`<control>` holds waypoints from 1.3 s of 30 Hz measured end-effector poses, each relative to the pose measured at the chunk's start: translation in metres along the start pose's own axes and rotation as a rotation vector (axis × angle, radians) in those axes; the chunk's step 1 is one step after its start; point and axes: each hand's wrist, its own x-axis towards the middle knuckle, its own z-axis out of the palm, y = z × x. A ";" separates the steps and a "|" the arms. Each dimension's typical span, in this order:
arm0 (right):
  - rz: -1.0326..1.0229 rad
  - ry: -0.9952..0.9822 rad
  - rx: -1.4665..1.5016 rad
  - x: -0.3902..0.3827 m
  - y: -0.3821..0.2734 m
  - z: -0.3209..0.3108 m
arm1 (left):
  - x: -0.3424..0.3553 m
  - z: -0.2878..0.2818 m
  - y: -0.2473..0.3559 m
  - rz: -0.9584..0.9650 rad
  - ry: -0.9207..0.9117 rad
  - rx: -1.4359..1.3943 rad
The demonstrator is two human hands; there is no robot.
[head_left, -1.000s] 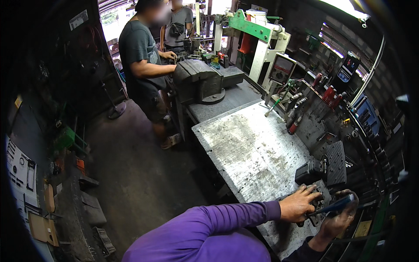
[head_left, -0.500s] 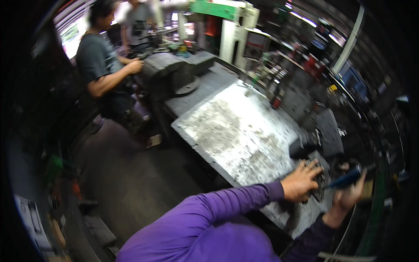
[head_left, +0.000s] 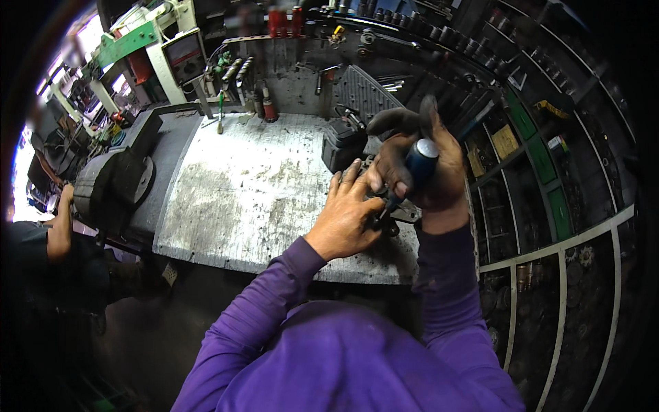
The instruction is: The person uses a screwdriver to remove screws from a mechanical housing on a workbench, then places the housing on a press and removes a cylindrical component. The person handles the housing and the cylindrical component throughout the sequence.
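Note:
My right hand (head_left: 439, 175) holds a screwdriver (head_left: 421, 159) with a blue handle and a pale metal cap on its end. Its thumb and a dark-stained finger stand raised off the handle, while other fingers curl beside it. The tool slants down toward my left hand (head_left: 350, 216). That hand lies over a dark metal part (head_left: 392, 228) on the bench top, fingers stretched across it and thumb on the near side. Much of the part is hidden under both hands, and I cannot make out where the screwdriver's tip rests.
The worn metal workbench (head_left: 233, 199) carries a black box-like object (head_left: 341, 145) just beyond my hands. A large vise (head_left: 113, 182) sits at its left end, with a person's arm (head_left: 60, 223) beside it. Shelving (head_left: 528, 257) stands close on the right; tools hang along the back.
My view has swung to the right, bringing the bench and both hands to the middle. My right hand has come in closer to my left, with the screwdriver now tipped more upright.

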 end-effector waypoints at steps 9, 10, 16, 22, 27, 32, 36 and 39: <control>-0.533 -0.210 -0.189 -0.055 -0.079 -0.067 | 0.005 0.004 0.000 -0.016 0.117 -0.122; -0.498 -0.085 -0.291 -0.068 -0.074 -0.084 | 0.005 0.006 0.004 -0.036 0.130 -0.035; 0.042 0.917 -0.449 -0.174 0.029 -0.190 | -0.002 0.002 0.012 -0.081 0.030 -0.050; 0.272 0.925 -0.910 -0.231 0.101 -0.253 | 0.004 0.009 0.018 -0.165 0.099 -0.008; 0.796 0.834 -1.352 -0.223 0.133 -0.276 | 0.007 0.000 0.029 -0.221 0.059 -0.066; 0.811 0.725 -1.422 -0.225 0.137 -0.295 | 0.001 0.015 0.031 -0.251 0.154 0.058; 0.703 0.655 -1.438 -0.230 0.132 -0.303 | 0.005 0.014 0.048 -0.238 0.100 0.276; 0.717 0.647 -1.415 -0.230 0.130 -0.303 | 0.013 0.009 0.068 -0.227 0.030 0.557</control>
